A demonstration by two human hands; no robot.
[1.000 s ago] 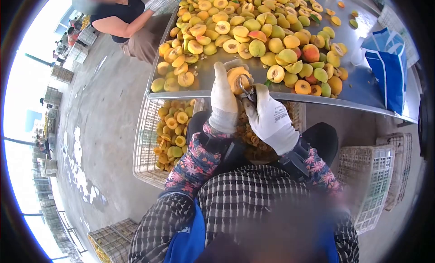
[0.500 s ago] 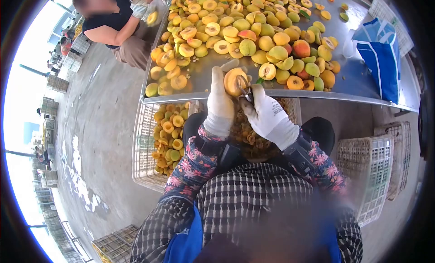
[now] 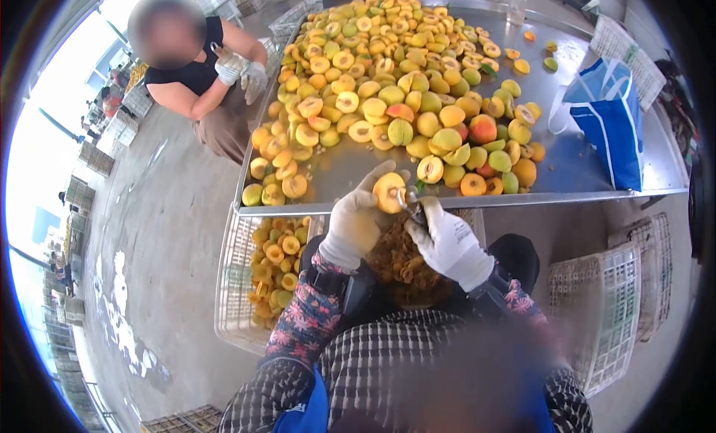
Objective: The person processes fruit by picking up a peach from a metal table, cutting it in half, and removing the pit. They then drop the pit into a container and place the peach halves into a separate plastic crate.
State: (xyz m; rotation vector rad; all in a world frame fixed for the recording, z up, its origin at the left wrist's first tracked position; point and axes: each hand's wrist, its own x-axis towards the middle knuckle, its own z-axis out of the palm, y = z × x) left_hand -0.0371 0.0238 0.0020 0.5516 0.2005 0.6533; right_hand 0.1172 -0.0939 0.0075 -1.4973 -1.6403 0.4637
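Observation:
My left hand (image 3: 352, 226), in a whitish glove, is closed around a yellow peach half (image 3: 388, 193) just above the table's front edge. The cut face of the fruit is turned toward my right hand (image 3: 450, 245), also gloved. That hand grips a small pitting tool (image 3: 413, 209) with a dark handle and a curved metal tip. The tip touches the peach half at its centre. Below my hands lies a heap of brown pits and scraps (image 3: 406, 265). Many halved peaches (image 3: 373, 97) are piled on the metal table (image 3: 343, 168) in front of me.
A white plastic crate (image 3: 227, 284) of hollowed peach halves (image 3: 276, 258) stands left, under the table edge. A blue bag (image 3: 611, 131) sits on the table's right side. Stacked crates (image 3: 597, 306) are at right. Another person (image 3: 201, 82) with gloved hands sits at the far left.
My view has tilted up, showing more of the far table. Both hands remain on the peach half and tool; the fruit's cut face is now more exposed. The other person's hands have come lower.

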